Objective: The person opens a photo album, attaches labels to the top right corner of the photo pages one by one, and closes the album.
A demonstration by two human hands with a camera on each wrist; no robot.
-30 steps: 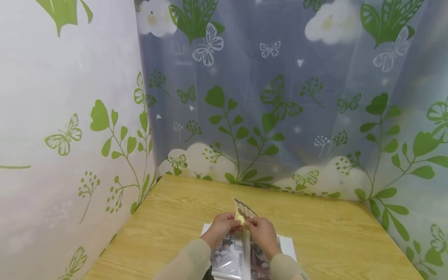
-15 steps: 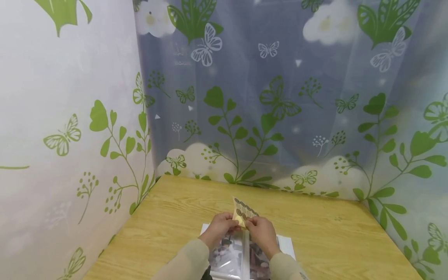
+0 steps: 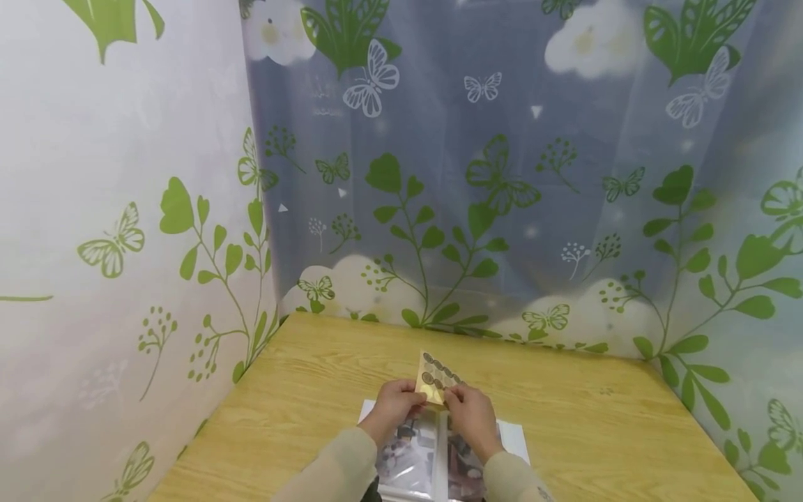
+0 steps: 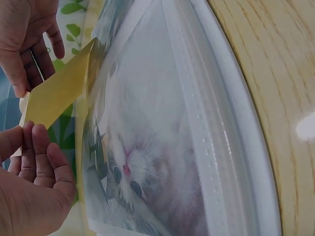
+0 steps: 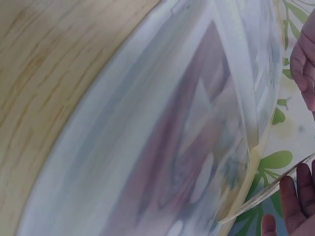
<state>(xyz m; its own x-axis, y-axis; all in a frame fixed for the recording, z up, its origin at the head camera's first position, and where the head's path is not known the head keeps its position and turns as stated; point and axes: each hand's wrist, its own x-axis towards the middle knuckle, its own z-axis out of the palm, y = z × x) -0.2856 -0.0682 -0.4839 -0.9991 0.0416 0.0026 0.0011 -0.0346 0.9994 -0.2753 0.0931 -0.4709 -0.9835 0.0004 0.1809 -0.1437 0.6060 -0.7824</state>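
Observation:
A small sheet of round dark stickers (image 3: 433,376) is held up above an open photo album. My left hand (image 3: 396,408) pinches its lower left edge between thumb and fingers. On the sheet's lower right side, my right hand (image 3: 470,415) pinches with thumb and forefinger; whether it grips a single sticker or the sheet itself is hidden. In the left wrist view the plain yellowish back of the sheet (image 4: 64,88) shows, between the fingers of both hands. The photo album (image 3: 408,464) lies beneath, with clear pockets; a white cat picture (image 4: 142,162) shows in one.
The album rests on a wood-grain table (image 3: 314,390). A patterned curtain (image 3: 439,265) with leaves and butterflies hangs behind the table, and a similar pale one (image 3: 113,335) stands along the left side.
The sticker sheet has tilted, so more of its printed face shows. A pale yellow curl at its lower edge has flattened out. My right fingers have shifted slightly to the right.

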